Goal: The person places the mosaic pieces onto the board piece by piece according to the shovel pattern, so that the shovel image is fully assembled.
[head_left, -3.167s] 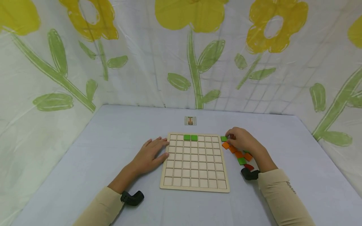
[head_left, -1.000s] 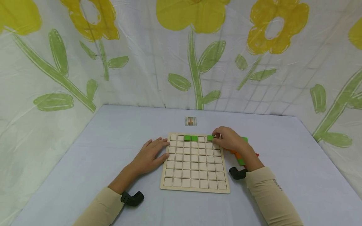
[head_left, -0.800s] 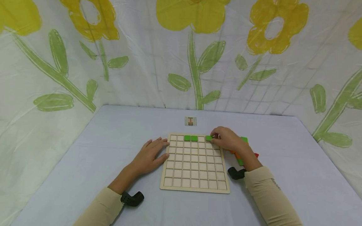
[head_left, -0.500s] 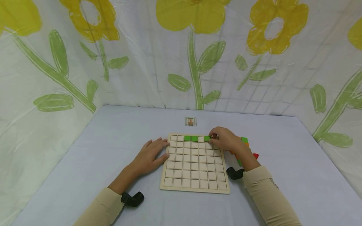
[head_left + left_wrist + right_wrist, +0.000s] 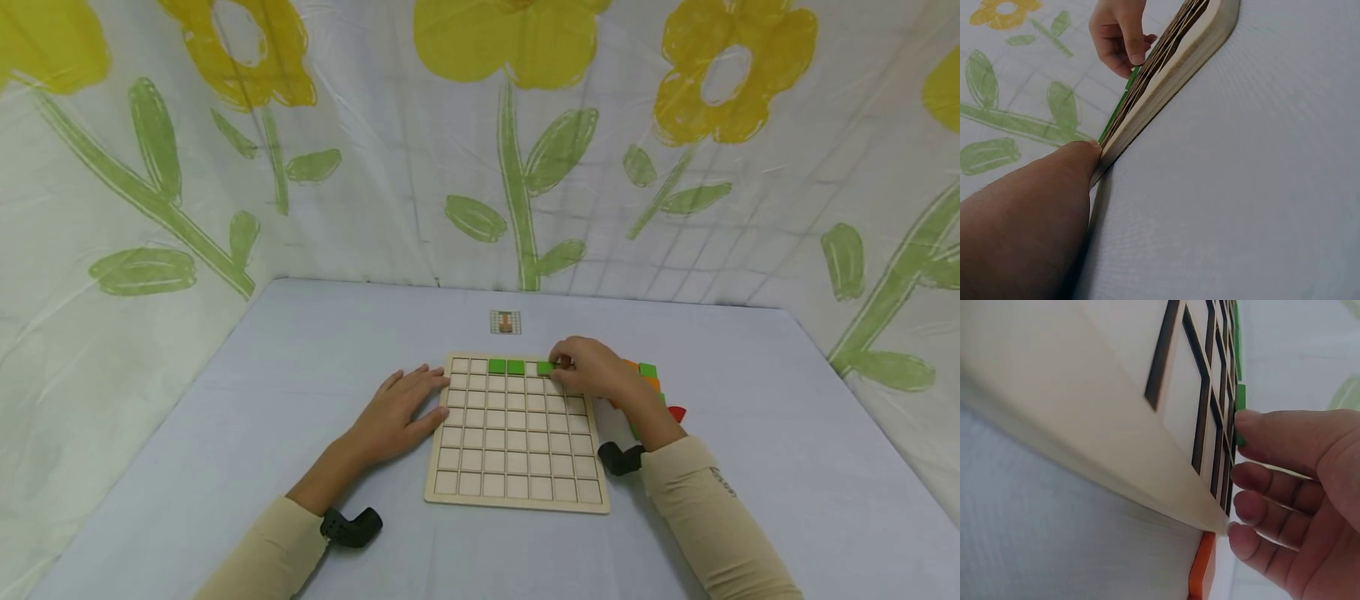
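A pale wooden board (image 5: pixel 517 503) with a grid of square slots lies on the table. In its far row sit two green square tiles, a left one (image 5: pixel 497 367) and a right one (image 5: pixel 516 367), side by side. My right hand (image 5: pixel 592 371) pinches another green tile (image 5: pixel 545 367) over the same row, with a narrow bare gap before the seated pair. In the right wrist view the thumb presses on that tile's (image 5: pixel 1240 400) face, while the other fingers curl below it. My left hand (image 5: pixel 401 417) rests flat with spread fingers, fingertips at the board's left edge.
Right of the board lies a cluster of loose pieces, partly hidden by my right forearm: a green tile (image 5: pixel 648 371), orange tiles and a red rounded piece (image 5: pixel 677 414). A small printed card (image 5: pixel 505 322) lies behind the board. A flowered curtain (image 5: pixel 375 208) rises behind the table.
My right hand took a green tile from beside the board, carried it left over the far row, and keeps sliding slightly left. My left hand has stayed still.
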`<action>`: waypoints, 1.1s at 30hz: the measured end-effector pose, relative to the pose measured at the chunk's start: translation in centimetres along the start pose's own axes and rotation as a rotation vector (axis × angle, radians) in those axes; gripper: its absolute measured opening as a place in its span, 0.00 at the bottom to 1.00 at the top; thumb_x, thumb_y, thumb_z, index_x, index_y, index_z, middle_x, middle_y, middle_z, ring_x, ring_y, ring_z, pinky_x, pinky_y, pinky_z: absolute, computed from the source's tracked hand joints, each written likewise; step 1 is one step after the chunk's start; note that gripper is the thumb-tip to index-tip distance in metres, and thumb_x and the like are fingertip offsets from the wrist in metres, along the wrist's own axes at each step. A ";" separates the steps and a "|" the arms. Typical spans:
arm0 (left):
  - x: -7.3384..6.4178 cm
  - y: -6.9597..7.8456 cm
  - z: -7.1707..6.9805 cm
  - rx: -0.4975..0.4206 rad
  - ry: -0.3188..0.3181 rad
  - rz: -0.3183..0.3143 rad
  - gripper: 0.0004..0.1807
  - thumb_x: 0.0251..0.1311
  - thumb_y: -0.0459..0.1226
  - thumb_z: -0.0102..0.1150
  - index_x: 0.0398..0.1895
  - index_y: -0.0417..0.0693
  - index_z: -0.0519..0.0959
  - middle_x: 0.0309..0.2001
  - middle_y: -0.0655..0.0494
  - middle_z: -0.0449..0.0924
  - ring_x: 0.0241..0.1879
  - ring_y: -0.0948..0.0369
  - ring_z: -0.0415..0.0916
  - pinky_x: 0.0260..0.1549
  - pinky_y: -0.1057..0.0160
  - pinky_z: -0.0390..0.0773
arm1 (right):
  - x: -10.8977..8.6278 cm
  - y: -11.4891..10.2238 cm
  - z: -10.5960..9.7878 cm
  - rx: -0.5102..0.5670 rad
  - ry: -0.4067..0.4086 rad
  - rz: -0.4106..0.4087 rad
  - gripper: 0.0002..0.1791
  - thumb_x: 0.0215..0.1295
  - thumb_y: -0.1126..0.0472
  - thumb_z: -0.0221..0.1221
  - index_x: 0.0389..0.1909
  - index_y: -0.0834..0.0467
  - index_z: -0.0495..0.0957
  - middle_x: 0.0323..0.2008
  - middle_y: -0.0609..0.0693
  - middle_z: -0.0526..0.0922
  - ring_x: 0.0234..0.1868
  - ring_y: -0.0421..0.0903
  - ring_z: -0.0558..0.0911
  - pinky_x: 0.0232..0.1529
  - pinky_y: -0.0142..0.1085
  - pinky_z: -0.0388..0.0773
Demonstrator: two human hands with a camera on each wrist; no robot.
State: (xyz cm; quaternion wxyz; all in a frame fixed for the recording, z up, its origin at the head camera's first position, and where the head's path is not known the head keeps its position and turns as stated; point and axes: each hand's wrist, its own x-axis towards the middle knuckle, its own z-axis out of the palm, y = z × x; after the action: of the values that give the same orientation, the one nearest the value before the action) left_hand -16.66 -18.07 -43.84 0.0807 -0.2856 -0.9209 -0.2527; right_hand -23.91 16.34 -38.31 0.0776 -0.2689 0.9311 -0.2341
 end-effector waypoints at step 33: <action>0.0 0.1 -0.1 0.009 0.003 0.009 0.28 0.72 0.51 0.55 0.69 0.46 0.72 0.71 0.49 0.68 0.73 0.48 0.58 0.70 0.38 0.51 | 1.3 -1.9 -0.2 -0.094 -0.073 -0.018 0.15 0.67 0.61 0.66 0.51 0.63 0.82 0.33 0.49 0.78 0.32 0.45 0.75 0.37 0.42 0.76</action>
State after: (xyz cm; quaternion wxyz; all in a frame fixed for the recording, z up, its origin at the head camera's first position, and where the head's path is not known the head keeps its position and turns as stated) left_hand -16.63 -18.09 -43.68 0.0845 -0.2888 -0.9206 -0.2488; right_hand -24.18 14.32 -37.26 0.0968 -0.2890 0.9351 -0.1809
